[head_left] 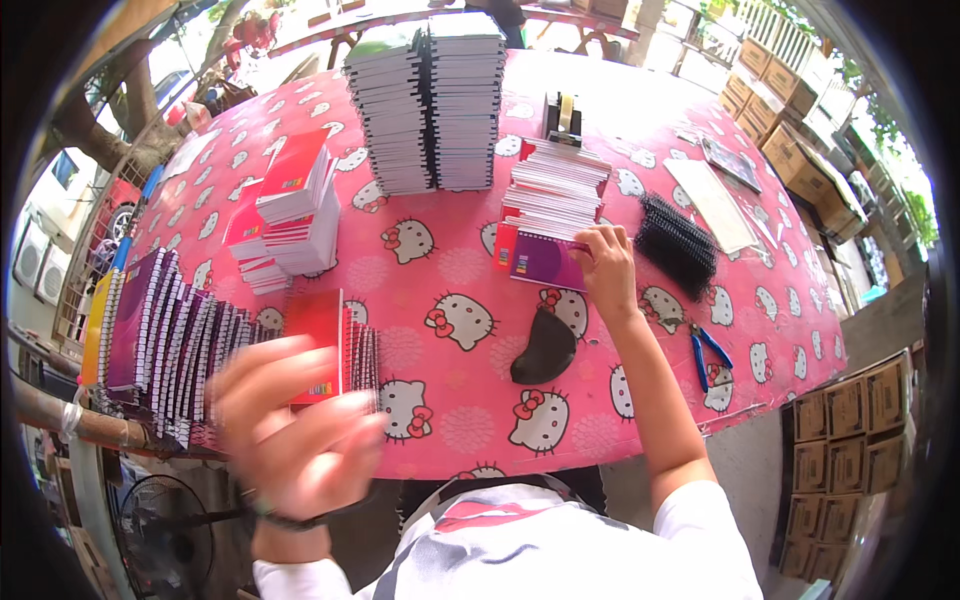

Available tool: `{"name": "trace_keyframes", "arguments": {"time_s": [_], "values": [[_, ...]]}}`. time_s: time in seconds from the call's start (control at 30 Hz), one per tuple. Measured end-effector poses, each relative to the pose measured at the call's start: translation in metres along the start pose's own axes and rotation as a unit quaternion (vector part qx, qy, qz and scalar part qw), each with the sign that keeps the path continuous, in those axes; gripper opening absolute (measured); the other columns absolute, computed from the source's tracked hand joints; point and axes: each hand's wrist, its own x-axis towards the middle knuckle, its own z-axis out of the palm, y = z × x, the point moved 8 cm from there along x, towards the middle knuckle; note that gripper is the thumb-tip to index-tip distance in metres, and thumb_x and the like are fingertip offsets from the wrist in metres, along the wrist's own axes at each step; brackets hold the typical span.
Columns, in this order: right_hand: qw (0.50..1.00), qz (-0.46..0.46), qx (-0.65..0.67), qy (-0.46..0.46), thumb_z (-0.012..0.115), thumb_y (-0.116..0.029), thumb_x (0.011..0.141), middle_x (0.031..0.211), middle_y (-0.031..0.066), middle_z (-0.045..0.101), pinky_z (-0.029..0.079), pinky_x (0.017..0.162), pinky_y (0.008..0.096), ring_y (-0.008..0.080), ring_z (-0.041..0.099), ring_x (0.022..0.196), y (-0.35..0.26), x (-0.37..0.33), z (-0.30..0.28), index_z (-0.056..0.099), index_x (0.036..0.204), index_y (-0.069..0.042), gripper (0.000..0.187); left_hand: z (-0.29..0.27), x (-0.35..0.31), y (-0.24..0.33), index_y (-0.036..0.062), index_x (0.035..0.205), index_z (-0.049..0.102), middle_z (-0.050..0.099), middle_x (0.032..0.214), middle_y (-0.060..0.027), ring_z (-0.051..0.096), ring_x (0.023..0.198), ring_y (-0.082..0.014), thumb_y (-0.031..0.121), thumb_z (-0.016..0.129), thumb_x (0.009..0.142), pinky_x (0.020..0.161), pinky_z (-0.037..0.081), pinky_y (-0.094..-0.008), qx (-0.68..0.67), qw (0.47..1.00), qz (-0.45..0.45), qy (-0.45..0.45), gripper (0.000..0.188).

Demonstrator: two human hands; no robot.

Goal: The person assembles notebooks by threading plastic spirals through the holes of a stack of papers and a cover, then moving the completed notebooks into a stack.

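Note:
My right hand (608,268) is closed on the upper right corner of a purple notebook (545,262), with fingertips and thumb at its edge. This notebook is at the near end of a row of small red-covered notebooks (560,185). My left hand (300,420), smeared by motion, is raised at the lower left with its fingers apart and nothing seen in it. Behind it stand red spiral notebooks (318,335), partly hidden by the fingers. A black curved pad (545,347) lies on the table near my right forearm.
Spiral notebooks (165,335) line the left edge, with a red notebook stack (295,200) beyond. Two tall notebook stacks (465,105) stand at the back, near a tape dispenser (563,120). Black binding coils (675,245) and blue-handled pliers (710,357) lie right. Cartons (850,435) stand beside the table.

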Motion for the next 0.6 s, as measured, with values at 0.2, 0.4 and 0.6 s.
{"name": "trace_keyframes", "arguments": {"time_s": [0.2, 0.4, 0.6], "values": [[0.998, -0.039, 0.035, -0.025, 0.073, -0.01, 0.071, 0.095, 0.0065, 0.055, 0.043, 0.088, 0.0418, 0.0287, 0.049, 0.099, -0.012, 0.012, 0.001, 0.063, 0.099, -0.009, 0.029, 0.119, -0.045, -0.001, 0.0077, 0.102, 0.061, 0.058, 0.107, -0.0117, 0.055, 0.102, -0.0287, 0.012, 0.07, 0.076, 0.087, 0.043, -0.0374, -0.215, 0.97, -0.105, -0.05, 0.028], [0.999, -0.031, 0.036, -0.006, 0.069, -0.005, 0.072, 0.092, 0.0074, 0.056, 0.044, 0.086, 0.0418, 0.0296, 0.051, 0.094, -0.02, 0.007, -0.005, 0.062, 0.092, -0.009, 0.022, 0.206, -0.057, -0.045, 0.0039, 0.118, 0.051, 0.057, 0.111, -0.0105, 0.055, 0.103, -0.024, 0.01, 0.072, 0.074, 0.086, 0.043, -0.0355, -0.269, 0.911, -0.312, -0.016, 0.049], [0.988, 0.0, 0.149, -0.05, 0.071, -0.002, 0.068, 0.09, 0.0064, 0.06, 0.044, 0.084, 0.0401, 0.0286, 0.054, 0.091, -0.038, -0.02, -0.015, 0.062, 0.091, -0.01, 0.026, 0.273, -0.07, -0.078, 0.0038, 0.113, 0.056, 0.061, 0.103, -0.0123, 0.058, 0.1, -0.0254, 0.012, 0.077, 0.072, 0.087, 0.044, -0.0352, -0.308, 0.893, -0.317, -0.081, 0.047]]}}
